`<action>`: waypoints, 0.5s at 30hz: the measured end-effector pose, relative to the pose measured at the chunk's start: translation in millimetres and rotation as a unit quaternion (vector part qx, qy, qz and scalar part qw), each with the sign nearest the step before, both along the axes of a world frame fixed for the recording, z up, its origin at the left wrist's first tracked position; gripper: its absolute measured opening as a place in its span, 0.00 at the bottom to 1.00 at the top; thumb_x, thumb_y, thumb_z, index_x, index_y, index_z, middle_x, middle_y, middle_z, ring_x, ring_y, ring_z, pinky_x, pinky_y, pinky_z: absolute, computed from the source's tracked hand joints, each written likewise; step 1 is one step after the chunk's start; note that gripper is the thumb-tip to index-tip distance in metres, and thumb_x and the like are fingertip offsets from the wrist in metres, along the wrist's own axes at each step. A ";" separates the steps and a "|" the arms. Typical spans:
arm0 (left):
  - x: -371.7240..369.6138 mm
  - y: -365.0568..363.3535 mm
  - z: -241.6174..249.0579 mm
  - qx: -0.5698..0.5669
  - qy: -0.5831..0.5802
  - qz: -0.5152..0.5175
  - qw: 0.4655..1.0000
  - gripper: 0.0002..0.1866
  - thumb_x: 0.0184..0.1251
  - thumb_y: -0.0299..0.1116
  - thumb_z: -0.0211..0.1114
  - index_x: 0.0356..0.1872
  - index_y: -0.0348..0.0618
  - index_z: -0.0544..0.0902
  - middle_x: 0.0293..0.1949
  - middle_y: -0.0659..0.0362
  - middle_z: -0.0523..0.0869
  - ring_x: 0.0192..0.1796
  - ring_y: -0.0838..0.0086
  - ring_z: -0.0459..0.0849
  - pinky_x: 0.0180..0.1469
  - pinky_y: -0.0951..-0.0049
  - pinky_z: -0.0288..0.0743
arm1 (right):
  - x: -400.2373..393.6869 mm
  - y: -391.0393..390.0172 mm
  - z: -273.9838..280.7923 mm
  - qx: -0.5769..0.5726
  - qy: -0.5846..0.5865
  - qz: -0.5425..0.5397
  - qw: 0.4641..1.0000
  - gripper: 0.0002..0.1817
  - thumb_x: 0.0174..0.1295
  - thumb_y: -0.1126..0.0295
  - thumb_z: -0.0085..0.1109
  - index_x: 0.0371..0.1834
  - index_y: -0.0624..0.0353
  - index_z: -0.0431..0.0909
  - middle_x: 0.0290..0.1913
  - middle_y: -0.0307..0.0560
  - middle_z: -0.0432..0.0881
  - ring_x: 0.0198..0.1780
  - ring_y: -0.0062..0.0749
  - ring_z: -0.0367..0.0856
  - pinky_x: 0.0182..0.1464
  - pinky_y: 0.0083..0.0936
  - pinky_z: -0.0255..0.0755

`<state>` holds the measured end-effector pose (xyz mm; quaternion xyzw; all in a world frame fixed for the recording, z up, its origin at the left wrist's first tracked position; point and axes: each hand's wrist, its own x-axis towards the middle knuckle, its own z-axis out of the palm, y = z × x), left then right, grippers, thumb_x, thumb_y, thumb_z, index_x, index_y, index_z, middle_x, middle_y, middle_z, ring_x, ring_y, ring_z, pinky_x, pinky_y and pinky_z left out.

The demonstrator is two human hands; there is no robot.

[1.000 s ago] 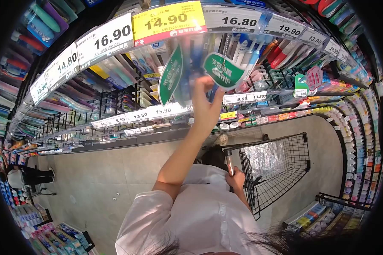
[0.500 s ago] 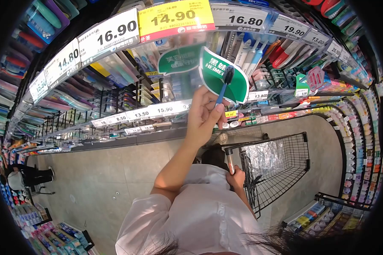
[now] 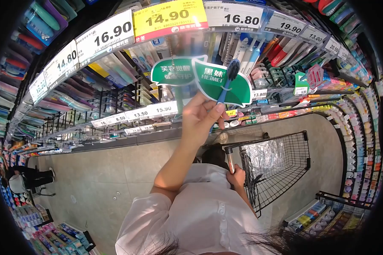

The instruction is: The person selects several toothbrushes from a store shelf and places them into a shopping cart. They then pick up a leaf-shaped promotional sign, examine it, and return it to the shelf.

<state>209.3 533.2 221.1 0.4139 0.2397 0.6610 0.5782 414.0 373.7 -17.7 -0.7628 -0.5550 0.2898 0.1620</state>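
My left hand (image 3: 201,115) is raised in front of the shelf, its thumb and fingers closed round the handle of a blue toothbrush (image 3: 224,91). The brush stands nearly upright, its dark bristle head at the top. Just behind the brush is a green leaf-shaped sign (image 3: 208,80) with white lettering, partly covered by it. A second green sign (image 3: 173,70) hangs to its left. Lower down at my right side, my right hand (image 3: 238,177) is wrapped round the handle (image 3: 230,159) of a black wire shopping cart (image 3: 300,159).
Shelves of packaged toothbrushes (image 3: 115,68) curve across the front, with price labels (image 3: 110,34) along their edges. A person (image 3: 27,179) is in the aisle at far left. Low display bins (image 3: 68,238) stand lower left, and another display (image 3: 323,216) lower right.
My left hand has shifted slightly left, and the toothbrush head has tipped a little to the right. The green signs have swung and now face me more fully. My right hand stays on the handle.
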 end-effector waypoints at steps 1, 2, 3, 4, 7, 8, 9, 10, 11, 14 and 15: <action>1.2 -0.6 2.7 -0.001 0.006 0.005 1.000 0.17 0.61 0.25 0.57 0.49 0.28 0.68 0.34 0.51 0.80 0.29 0.74 0.80 0.23 0.81 0.74 | -0.2 0.2 0.4 -0.002 0.000 -0.001 1.000 0.10 0.36 0.70 0.56 0.20 0.62 0.68 0.23 0.61 0.76 0.29 0.58 0.75 0.33 0.45 0.70; 2.1 -1.0 4.6 -0.002 0.012 0.011 1.000 0.17 0.61 0.25 0.57 0.49 0.28 0.68 0.32 0.51 0.80 0.28 0.74 0.80 0.23 0.80 0.74 | 0.2 -0.1 -1.9 -0.001 0.002 -0.002 1.000 0.10 0.36 0.70 0.56 0.20 0.63 0.68 0.23 0.62 0.76 0.29 0.58 0.75 0.33 0.45 0.70; 2.1 -1.2 5.2 -0.003 0.017 0.009 1.000 0.17 0.61 0.25 0.58 0.50 0.29 0.68 0.31 0.51 0.80 0.27 0.74 0.80 0.24 0.80 0.74 | 0.8 -0.6 -5.2 0.001 0.003 -0.002 1.000 0.10 0.36 0.70 0.56 0.20 0.63 0.68 0.23 0.62 0.76 0.29 0.58 0.75 0.33 0.45 0.70; 1.9 -1.4 5.6 -0.004 0.022 0.007 1.000 0.17 0.61 0.26 0.58 0.50 0.29 0.68 0.30 0.52 0.81 0.27 0.75 0.80 0.24 0.80 0.74 | 1.5 -1.0 -7.6 0.002 0.004 -0.002 1.000 0.10 0.36 0.70 0.56 0.20 0.63 0.68 0.24 0.62 0.76 0.29 0.58 0.75 0.34 0.45 0.70; 4.3 -1.6 6.7 -0.006 0.028 0.030 0.999 0.16 0.60 0.29 0.59 0.45 0.29 0.71 0.31 0.51 0.81 0.23 0.74 0.79 0.21 0.80 0.73 | 2.4 -1.6 -9.8 0.001 0.002 -0.001 1.000 0.10 0.36 0.70 0.56 0.20 0.63 0.68 0.24 0.62 0.76 0.29 0.59 0.75 0.33 0.45 0.70; 5.3 -1.7 7.1 -0.006 0.029 0.042 0.999 0.15 0.60 0.31 0.60 0.43 0.29 0.73 0.32 0.51 0.81 0.22 0.74 0.79 0.19 0.80 0.72 | 2.7 -1.6 -10.3 0.002 0.002 0.001 1.000 0.09 0.36 0.70 0.56 0.20 0.63 0.68 0.24 0.62 0.76 0.29 0.59 0.75 0.33 0.45 0.70; 5.3 -1.9 7.6 -0.007 0.031 0.044 0.999 0.15 0.60 0.31 0.60 0.43 0.29 0.73 0.32 0.51 0.81 0.22 0.74 0.79 0.19 0.80 0.72 | 3.0 -1.7 -10.8 0.004 0.001 0.002 1.000 0.09 0.36 0.70 0.56 0.20 0.63 0.69 0.24 0.62 0.76 0.29 0.59 0.75 0.33 0.45 0.70; 5.3 -2.2 8.0 -0.008 0.032 0.045 0.998 0.16 0.60 0.31 0.60 0.43 0.29 0.73 0.31 0.51 0.81 0.21 0.74 0.79 0.19 0.80 0.71 | 3.2 -1.7 -11.0 0.006 0.001 0.004 1.000 0.09 0.36 0.70 0.56 0.20 0.63 0.69 0.24 0.62 0.76 0.29 0.59 0.75 0.33 0.45 0.70; 4.8 -2.4 8.3 -0.008 0.034 0.047 0.998 0.16 0.60 0.32 0.61 0.43 0.29 0.73 0.31 0.51 0.81 0.21 0.74 0.79 0.19 0.80 0.71 | 3.0 -1.4 -10.5 0.007 0.000 0.006 1.000 0.09 0.36 0.70 0.56 0.20 0.63 0.69 0.24 0.62 0.76 0.29 0.59 0.75 0.33 0.45 0.70; 3.9 -2.6 7.5 -0.014 0.035 0.049 0.998 0.15 0.60 0.32 0.61 0.41 0.30 0.73 0.30 0.52 0.81 0.20 0.75 0.78 0.18 0.81 0.70 | 2.0 -0.3 -6.7 0.010 -0.004 0.008 1.000 0.09 0.36 0.70 0.56 0.20 0.63 0.69 0.23 0.61 0.76 0.28 0.58 0.75 0.33 0.45 0.70; 3.7 -2.3 6.9 -0.014 0.036 0.055 0.998 0.14 0.60 0.33 0.61 0.40 0.30 0.74 0.30 0.52 0.81 0.20 0.75 0.78 0.18 0.81 0.69 | 1.5 -0.1 -5.1 0.009 -0.005 0.006 1.000 0.09 0.36 0.70 0.56 0.20 0.63 0.69 0.23 0.61 0.76 0.28 0.58 0.75 0.33 0.45 0.70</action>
